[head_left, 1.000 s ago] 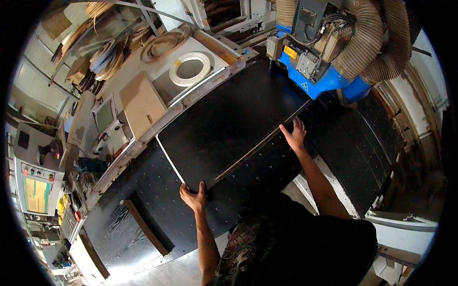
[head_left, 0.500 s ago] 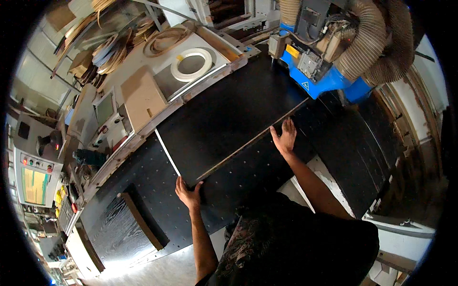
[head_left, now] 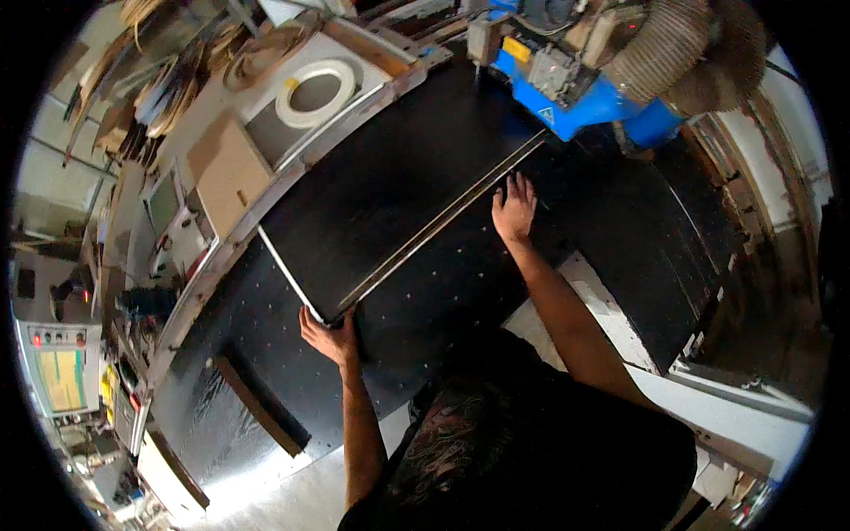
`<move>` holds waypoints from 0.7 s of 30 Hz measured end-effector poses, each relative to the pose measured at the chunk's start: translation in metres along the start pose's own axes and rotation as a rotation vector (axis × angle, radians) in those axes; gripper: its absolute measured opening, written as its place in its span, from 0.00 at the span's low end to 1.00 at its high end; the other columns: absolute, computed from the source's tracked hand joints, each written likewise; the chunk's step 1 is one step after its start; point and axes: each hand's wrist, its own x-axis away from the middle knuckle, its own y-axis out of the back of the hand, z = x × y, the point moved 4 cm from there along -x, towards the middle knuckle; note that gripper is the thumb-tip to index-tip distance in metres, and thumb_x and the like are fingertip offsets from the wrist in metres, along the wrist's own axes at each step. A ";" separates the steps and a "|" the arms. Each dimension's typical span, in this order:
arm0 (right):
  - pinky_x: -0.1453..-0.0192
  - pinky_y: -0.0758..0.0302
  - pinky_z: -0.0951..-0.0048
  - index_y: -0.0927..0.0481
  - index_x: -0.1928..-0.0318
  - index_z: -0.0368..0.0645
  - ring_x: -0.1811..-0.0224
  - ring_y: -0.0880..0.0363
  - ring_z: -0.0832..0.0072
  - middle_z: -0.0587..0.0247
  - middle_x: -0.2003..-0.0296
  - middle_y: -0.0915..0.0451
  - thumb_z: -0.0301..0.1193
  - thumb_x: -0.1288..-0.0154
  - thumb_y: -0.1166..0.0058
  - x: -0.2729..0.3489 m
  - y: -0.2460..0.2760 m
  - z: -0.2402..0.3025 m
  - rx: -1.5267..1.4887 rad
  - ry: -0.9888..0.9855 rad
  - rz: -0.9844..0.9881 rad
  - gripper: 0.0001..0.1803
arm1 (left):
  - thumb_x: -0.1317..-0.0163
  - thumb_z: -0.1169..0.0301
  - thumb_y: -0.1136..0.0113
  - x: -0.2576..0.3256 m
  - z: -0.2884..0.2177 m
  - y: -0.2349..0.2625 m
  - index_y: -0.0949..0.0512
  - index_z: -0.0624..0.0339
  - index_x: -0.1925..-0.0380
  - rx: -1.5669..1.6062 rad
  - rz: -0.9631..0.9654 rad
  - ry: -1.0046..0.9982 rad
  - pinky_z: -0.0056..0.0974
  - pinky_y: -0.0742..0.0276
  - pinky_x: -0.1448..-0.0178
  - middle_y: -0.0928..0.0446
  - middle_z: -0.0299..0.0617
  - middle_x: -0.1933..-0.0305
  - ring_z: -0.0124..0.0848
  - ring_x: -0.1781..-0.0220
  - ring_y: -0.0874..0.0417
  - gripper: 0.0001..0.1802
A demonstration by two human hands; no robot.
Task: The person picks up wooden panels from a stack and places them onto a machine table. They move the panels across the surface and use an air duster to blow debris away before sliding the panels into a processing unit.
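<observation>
Black panel (head_left: 390, 195) lies flat on the black perforated machine bed (head_left: 443, 301), long axis running from near-left up to far-right, pale edge showing along its near and left sides.

Left hand (head_left: 329, 336) is at the panel's near-left corner, fingers curled under and around that corner, gripping the edge. Right hand (head_left: 514, 208) is on the panel's long near edge further along, palm down, fingers spread wide and pressing flat against the edge and the bed; not wrapped around anything.

Both forearms come in from the lower edge, above the person's dark shirt (head_left: 549, 451).

Around it:
- blue machine head (head_left: 584, 93) with ribbed extraction hoses (head_left: 673, 49) sits just past the panel's far end, touching or just off it, can't tell which.
- white ring (head_left: 314, 88) lies in a shallow tray beyond the bed's far rail.
- brown cardboard box (head_left: 226, 168) sits just left of that tray.
- dark wooden strip (head_left: 257, 407) lies on the bed's left part, well apart from the panel.
- control screen (head_left: 62, 376) at far left edge.
- white rail (head_left: 708, 398) borders the bed on the right.
</observation>
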 end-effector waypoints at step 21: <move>0.21 0.36 0.44 0.23 0.31 0.40 0.25 0.30 0.46 0.45 0.29 0.25 0.32 0.29 0.36 -0.046 0.022 0.001 -0.389 0.116 -0.116 0.28 | 0.56 0.42 0.14 0.005 -0.001 -0.012 0.23 0.65 0.37 -0.209 0.041 0.079 0.59 0.35 0.23 0.25 0.52 0.29 0.55 0.27 0.26 0.52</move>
